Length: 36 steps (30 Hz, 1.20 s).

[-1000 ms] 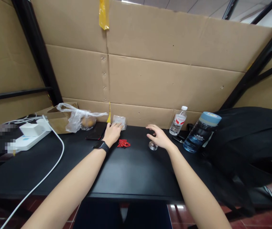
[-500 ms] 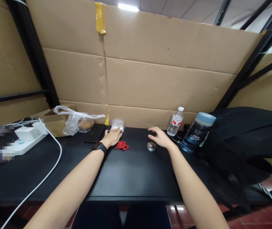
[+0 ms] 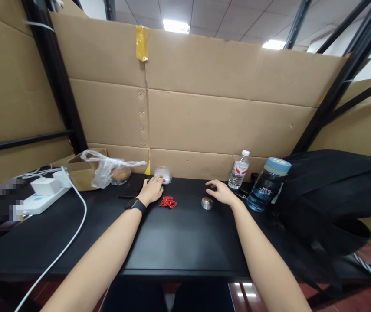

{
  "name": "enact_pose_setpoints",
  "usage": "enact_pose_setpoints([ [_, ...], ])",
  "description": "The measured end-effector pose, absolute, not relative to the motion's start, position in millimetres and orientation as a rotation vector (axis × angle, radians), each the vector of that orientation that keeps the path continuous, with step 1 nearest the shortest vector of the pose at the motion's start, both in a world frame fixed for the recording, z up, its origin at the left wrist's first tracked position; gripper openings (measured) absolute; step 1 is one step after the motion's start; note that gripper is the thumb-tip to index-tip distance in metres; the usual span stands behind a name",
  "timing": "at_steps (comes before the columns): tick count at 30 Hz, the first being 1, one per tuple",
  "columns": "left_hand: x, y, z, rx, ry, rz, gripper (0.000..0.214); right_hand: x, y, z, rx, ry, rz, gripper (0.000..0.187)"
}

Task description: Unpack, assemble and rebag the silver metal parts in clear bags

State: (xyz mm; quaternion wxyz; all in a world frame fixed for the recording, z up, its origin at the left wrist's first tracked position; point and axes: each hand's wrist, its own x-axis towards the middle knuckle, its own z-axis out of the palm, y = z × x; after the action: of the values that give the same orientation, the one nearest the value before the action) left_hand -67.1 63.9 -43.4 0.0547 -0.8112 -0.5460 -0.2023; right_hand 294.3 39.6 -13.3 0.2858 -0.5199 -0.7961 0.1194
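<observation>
My left hand (image 3: 152, 190), with a black watch on its wrist, rests palm down at the back of the table. Its fingers are stretched out and reach the near edge of a clear plastic packet or box (image 3: 163, 173). A small heap of red pieces (image 3: 168, 202), too small to name, lies just right of that hand. My right hand (image 3: 220, 191) has its fingers apart and slightly bent, with nothing between them. Close to its left is a small round roll, perhaps of clear tape (image 3: 207, 203), lying flat and untouched.
A water bottle (image 3: 238, 170), a blue-lidded bottle (image 3: 267, 185) and a black backpack (image 3: 328, 199) stand on the right. On the left are a plastic bag with round items (image 3: 119, 172), a cardboard box (image 3: 83, 173), and a power strip (image 3: 44, 200) with a white cable. Cardboard walls close off the back.
My view has tilted up slightly, so everything sits lower in the picture. The fingers of my left hand have drawn back a little from the clear packet. My right hand stays beside the roll.
</observation>
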Motion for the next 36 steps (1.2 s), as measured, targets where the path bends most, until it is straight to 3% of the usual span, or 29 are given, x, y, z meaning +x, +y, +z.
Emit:
enact_pose_setpoints([
  [2, -70, 56, -35, -2.468, -1.644, -0.660, 0.034, 296, 37, -13, -1.475, -2.185, 0.368, 0.042],
  [4, -70, 47, -27, -2.564, -1.593, -0.725, 0.036, 296, 34, -11, -1.568, -2.254, 0.450, 0.063],
  [7, -62, 34, -20, -2.812, -1.452, -0.744, 0.050, 292, 26, -6, -1.680, -2.382, 0.579, 0.095],
  [11, -43, 20, -22, -2.933, -1.295, -0.573, 0.074, 281, 20, -1, -1.706, -2.514, 0.634, 0.114],
  [20, -35, 20, -26, -3.022, -1.392, -0.301, 0.080, 264, 17, 0, -1.701, -2.568, 0.574, 0.113],
  [36, -33, 22, -31, -3.026, -1.423, -0.322, 0.076, 266, 20, -5, -1.656, -2.540, 0.593, 0.108],
])
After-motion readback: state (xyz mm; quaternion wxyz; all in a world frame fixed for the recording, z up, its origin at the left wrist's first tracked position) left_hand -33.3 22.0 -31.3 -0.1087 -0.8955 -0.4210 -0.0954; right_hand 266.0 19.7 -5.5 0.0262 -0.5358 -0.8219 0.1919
